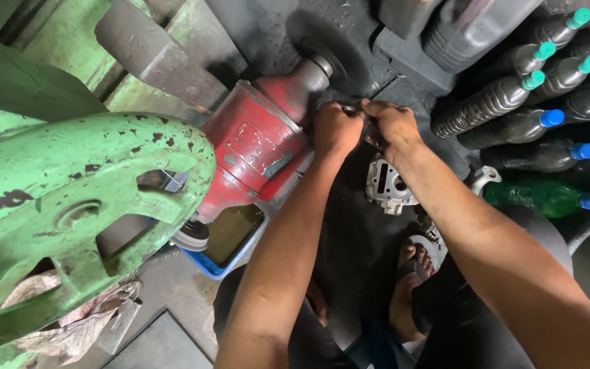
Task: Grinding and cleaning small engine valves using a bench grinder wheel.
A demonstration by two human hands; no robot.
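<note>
pinching a small metal part (353,109) between both hands, left hand (336,130) and right hand (392,124), you're just beside the red grinder (257,140) and its wheel (332,58); keep fingertips behind the contact point, pressure light.

Both forearms are bare, without sleeves, gloves, watch or rings. The left hand (336,130) and right hand (392,125) carry dark grime. Dark trousers cover the legs; one foot wears an open sandal (414,270).
</note>
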